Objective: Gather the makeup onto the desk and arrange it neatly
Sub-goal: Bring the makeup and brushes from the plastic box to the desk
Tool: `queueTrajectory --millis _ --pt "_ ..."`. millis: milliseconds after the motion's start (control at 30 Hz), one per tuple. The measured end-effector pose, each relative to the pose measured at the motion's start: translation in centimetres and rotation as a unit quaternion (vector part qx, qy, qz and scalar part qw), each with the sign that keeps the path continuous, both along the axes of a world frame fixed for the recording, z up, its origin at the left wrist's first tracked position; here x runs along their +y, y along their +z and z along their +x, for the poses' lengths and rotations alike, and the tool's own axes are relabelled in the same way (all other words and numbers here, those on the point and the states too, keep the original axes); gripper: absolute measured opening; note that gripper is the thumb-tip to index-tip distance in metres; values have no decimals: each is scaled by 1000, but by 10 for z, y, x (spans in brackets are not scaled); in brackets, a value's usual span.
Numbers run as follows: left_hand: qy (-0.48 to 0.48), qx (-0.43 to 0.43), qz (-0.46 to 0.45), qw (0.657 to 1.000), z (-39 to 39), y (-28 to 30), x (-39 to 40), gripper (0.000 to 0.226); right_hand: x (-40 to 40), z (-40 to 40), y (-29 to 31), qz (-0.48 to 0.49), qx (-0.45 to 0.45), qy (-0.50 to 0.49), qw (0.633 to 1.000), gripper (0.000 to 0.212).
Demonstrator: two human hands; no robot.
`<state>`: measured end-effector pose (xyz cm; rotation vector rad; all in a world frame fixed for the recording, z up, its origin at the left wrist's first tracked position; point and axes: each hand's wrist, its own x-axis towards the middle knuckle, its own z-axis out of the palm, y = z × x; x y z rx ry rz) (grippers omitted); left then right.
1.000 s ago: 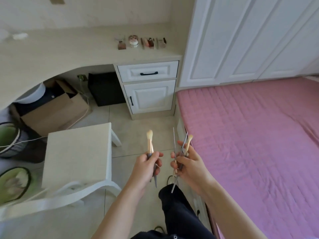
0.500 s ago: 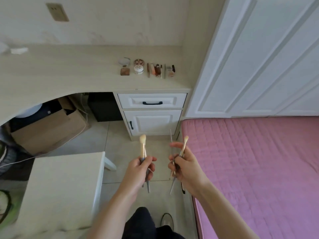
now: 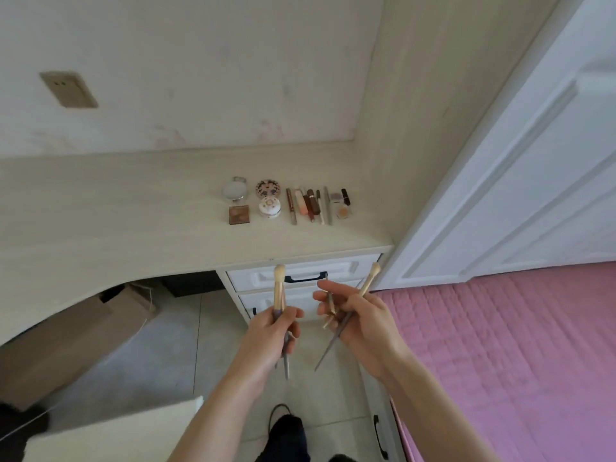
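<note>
Wooden-handled brush point(image 3: 279, 288) gripped upright in left hand point(image 3: 270, 331); brush bundle point(image 3: 346, 315) pinched in right hand point(image 3: 363, 323). Both held short of desk point(image 3: 133, 228). Best laid parallel beside makeup row point(image 3: 290, 203), tips aligned.

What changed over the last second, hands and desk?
The person has walked toward the desk, so the makeup row looms nearer and the stool has dropped out low left. Nothing was picked up or released: the left hand still grips its brush, and the right hand still holds several brushes. The makeup row looks untouched.
</note>
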<state>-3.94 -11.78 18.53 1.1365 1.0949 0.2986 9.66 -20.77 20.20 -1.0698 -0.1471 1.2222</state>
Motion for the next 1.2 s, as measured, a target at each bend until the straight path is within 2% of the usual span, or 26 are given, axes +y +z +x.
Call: queueTrajectory --millis 100,333,633,767,900,967,1133,1200 --pt "-24 -3 17 1000 27 0 44 23 36 18 8 9 1 -10 1000 49" --pt "-47 -4 -4 999 84 -4 104 22 93 62 10 5 -15 -66 998 43" --pt "-24 7 -15 1000 166 -1 162 23 161 150 -3 -34 -40 -71 996 33" --pt "-18 12 -19 1000 198 0 180 22 184 183 -12 -75 -109 -47 990 43" --pt "-6 7 -37 999 219 -4 193 21 203 207 -25 -115 -174 -27 978 37" --pt "-9 10 -46 999 227 -6 197 22 208 217 -29 -118 -157 -28 980 32" --pt "-20 13 -47 999 241 -12 209 23 219 234 -37 -107 -50 -71 990 11" --pt "-23 18 -44 999 246 -14 215 23 224 240 -40 -144 -13 -88 986 14"
